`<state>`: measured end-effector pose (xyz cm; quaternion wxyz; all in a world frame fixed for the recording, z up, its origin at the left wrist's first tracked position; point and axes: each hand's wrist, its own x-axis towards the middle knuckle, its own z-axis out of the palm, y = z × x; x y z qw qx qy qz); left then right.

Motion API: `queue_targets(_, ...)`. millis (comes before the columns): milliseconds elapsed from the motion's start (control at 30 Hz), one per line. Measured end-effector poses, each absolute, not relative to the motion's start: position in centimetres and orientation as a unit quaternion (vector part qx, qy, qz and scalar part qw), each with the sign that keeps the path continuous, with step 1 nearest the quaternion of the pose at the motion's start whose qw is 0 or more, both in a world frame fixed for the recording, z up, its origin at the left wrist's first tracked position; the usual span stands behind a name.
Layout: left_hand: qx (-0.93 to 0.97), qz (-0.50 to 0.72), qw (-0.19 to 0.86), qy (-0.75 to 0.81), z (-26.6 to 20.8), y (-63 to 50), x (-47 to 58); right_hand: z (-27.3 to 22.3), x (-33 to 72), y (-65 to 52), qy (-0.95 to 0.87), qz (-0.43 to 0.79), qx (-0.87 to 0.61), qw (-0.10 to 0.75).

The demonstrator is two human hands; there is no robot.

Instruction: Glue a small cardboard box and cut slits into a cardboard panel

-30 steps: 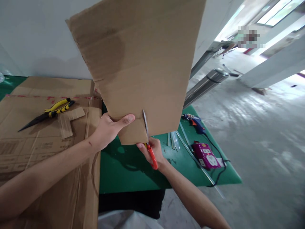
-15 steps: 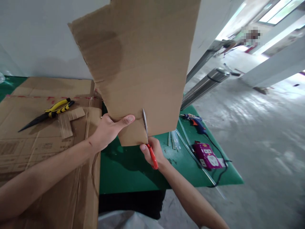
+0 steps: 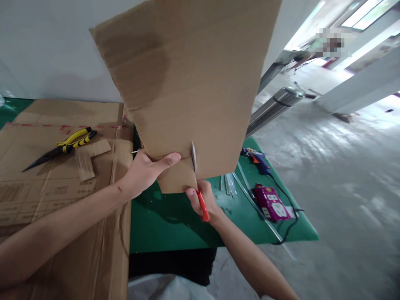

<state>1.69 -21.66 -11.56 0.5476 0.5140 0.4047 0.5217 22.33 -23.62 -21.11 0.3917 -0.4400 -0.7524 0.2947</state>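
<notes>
A large brown cardboard sheet point(image 3: 200, 91) stands raised in front of me, with a cut running up from its lower edge. My left hand point(image 3: 150, 168) grips its lower left part, thumb on the near face and fingers hidden behind. Red-handled scissors point(image 3: 202, 205) are in my right hand point(image 3: 203, 198), which is closed round the handles below the sheet. One blade shows on the near face, pointing up along the cut; the other is hidden. To the left of the cut, a flap of the sheet point(image 3: 178, 177) bends slightly away from the rest.
Long-nose pliers point(image 3: 67, 146) and an L-shaped cardboard scrap point(image 3: 89, 158) lie on a flattened carton point(image 3: 62, 212). On the green table point(image 3: 175, 233) are clear glue sticks point(image 3: 229, 185), a blue glue gun point(image 3: 261, 162) and a purple power strip point(image 3: 271, 203). A person point(image 3: 328, 43) is far off.
The upper part of the cardboard sheet has swung slightly right and nearer. Both hands and the scissors have shifted a little to the right, keeping their grips.
</notes>
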Motion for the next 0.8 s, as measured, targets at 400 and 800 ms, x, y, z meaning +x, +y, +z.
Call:
queue_targets(400, 0.531, 0.499, 0.55, 0.408, -11.31, -21.74, 1.4, -21.19, 21.98, -23.33, -0.752, 0.285, -0.429, 0.412)
queue_targets(800, 0.545, 0.532, 0.484, 0.431, -12.04, -21.41, 1.25, -21.82, 21.87, -23.29, -0.763, 0.295, -0.401, 0.413)
